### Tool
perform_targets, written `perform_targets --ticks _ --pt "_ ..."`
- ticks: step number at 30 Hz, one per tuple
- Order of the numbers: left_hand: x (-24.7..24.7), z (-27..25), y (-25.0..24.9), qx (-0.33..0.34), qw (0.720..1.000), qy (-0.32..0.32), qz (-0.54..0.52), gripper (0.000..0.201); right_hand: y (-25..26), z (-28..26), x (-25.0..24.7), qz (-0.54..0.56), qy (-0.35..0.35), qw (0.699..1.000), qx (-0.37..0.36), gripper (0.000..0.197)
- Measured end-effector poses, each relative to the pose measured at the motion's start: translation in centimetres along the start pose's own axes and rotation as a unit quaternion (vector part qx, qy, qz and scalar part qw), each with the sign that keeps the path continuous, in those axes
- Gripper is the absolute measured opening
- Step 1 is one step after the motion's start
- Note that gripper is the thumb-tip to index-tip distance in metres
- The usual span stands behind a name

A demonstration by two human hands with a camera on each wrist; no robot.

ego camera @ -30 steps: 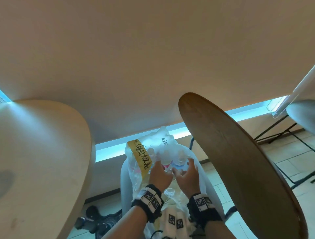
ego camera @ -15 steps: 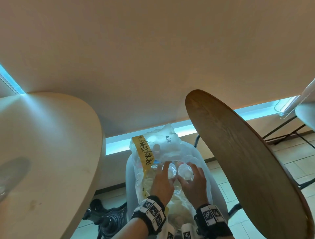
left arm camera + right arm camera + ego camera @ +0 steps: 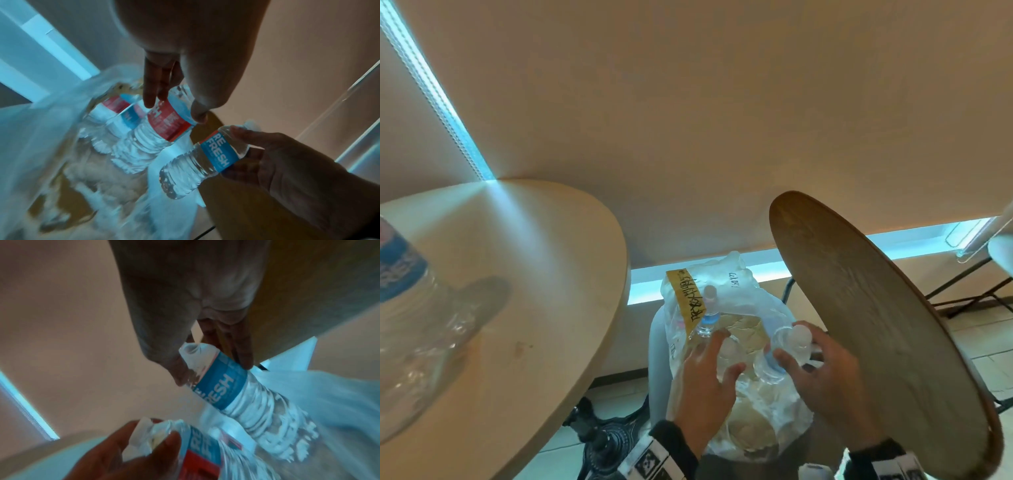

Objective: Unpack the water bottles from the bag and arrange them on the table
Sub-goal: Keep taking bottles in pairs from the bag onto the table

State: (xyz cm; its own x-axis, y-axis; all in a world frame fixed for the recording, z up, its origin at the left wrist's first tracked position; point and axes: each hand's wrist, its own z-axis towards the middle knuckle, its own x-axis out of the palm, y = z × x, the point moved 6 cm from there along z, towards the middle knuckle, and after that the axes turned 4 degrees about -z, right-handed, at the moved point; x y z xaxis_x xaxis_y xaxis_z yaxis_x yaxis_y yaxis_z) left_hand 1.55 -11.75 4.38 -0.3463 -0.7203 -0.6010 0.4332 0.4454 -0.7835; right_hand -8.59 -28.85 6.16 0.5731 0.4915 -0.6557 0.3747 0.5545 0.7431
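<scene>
- Two hands show low in the head view. The left hand [image 3: 707,387] has its fingers [image 3: 151,91] wrapped round the shoulder of a water bottle with a red-and-blue label [image 3: 162,123], inside the clear plastic bag [image 3: 726,294].
- The right hand [image 3: 825,377] grips a second bottle with a blue label [image 3: 207,160] by its neck, thumb on one side and fingers [image 3: 242,344] on the other; its base hangs over the bag's mouth.
- One more capped bottle [image 3: 708,313] stands upright deeper in the bag, at centre frame beside a strip of yellow tape [image 3: 686,296] with black handwriting.
- The left wrist view shows two further labelled bottles behind the held one, which would make at least five in and over the bag; blur and crumpled plastic make an exact count uncertain.
- One bottle [image 3: 410,308] stands on the pale round counter [image 3: 544,291] at the left edge, cut off by the frame so its cap is out of sight.
- A dark wooden round counter [image 3: 866,308] fills the lower right, partly cropped.
- Both wrist views are smeared by motion, and the writing on the tape is not legible.
</scene>
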Motion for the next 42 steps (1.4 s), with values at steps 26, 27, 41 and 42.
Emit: perform_targets --ticks 26,27,41,42 --pt "-31.2 -11.3 -15.3 0.007 0.948 -0.306 0.088 0.046 35.2 1.5 -2.6 0.113 0.153 0.899 -0.395 0.034" --pt "-31.4 -11.3 -15.1 -0.004 0.946 -0.310 0.092 0.044 35.8 1.4 -1.5 0.109 0.161 0.895 -0.401 0.031" --pt "-33.1 -9.0 -12.7 -0.081 0.906 -0.380 0.168 0.055 39.7 1.5 5.2 0.119 0.206 0.871 -0.430 0.030" --pt "-33.3 -8.9 -12.7 -0.088 0.903 -0.380 0.180 0.056 39.7 1.5 5.4 0.124 0.205 0.871 -0.428 0.032"
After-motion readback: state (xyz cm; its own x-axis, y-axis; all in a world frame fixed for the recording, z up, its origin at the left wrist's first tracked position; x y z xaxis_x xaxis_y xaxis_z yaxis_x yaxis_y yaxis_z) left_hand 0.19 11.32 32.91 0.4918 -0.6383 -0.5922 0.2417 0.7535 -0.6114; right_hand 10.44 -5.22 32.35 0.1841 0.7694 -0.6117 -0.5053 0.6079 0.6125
